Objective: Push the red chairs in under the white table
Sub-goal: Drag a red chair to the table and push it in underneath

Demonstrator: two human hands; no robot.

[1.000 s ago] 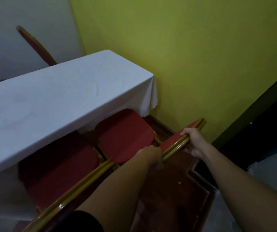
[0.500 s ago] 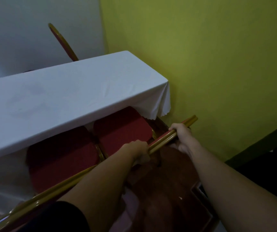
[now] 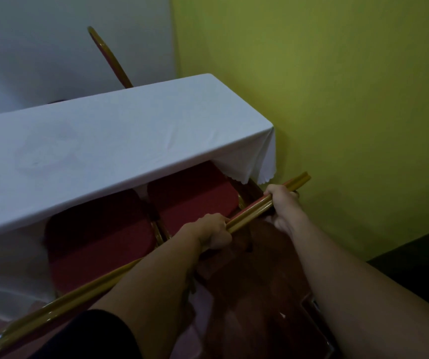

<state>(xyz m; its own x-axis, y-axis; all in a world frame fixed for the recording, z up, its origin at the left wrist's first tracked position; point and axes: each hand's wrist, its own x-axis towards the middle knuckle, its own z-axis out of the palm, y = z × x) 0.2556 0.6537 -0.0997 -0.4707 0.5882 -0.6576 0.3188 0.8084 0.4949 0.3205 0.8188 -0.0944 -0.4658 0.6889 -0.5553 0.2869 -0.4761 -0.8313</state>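
Observation:
Two red chairs with gold frames stand side by side at the near edge of the white table [image 3: 109,141]. The right chair's seat [image 3: 195,195] is partly under the tablecloth; the left chair's seat [image 3: 99,242] shows more. My left hand [image 3: 212,230] and my right hand [image 3: 283,206] both grip the gold top rail [image 3: 249,212] of the right chair's back. The left chair's gold back rail [image 3: 60,307] runs down to the lower left corner.
A yellow-green wall [image 3: 337,99] stands close on the right, near the table's end. A third chair's back [image 3: 109,58] rises behind the table against a white wall [image 3: 52,47]. The floor [image 3: 267,294] is reddish-brown, with a dark strip [image 3: 415,265] at the right.
The right chair has slid farther under the table with both hands on its back rail. Less of its seat shows, and the view has shifted left.

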